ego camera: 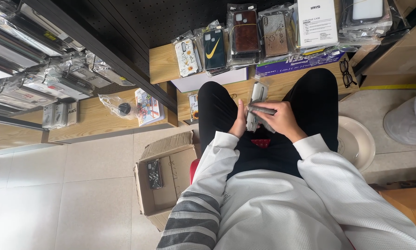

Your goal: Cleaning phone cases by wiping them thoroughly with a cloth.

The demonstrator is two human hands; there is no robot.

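Note:
I sit with black-trousered legs apart. My left hand (239,121) steadies the side of a phone case in a clear plastic sleeve (256,95) held upright over my lap. My right hand (282,119) grips a grey cloth or flat grey piece (261,110) pressed across that sleeve. Both hands meet at the sleeve's lower half. A small red item (261,143) lies on my lap beneath them.
Packaged phone cases (245,32) stand in rows on a wooden shelf (164,62) ahead. An open cardboard box (164,178) holding one packaged case sits on the tiled floor to my left. Glasses (346,73), a white box (317,22) and a pale basin (358,141) are to the right.

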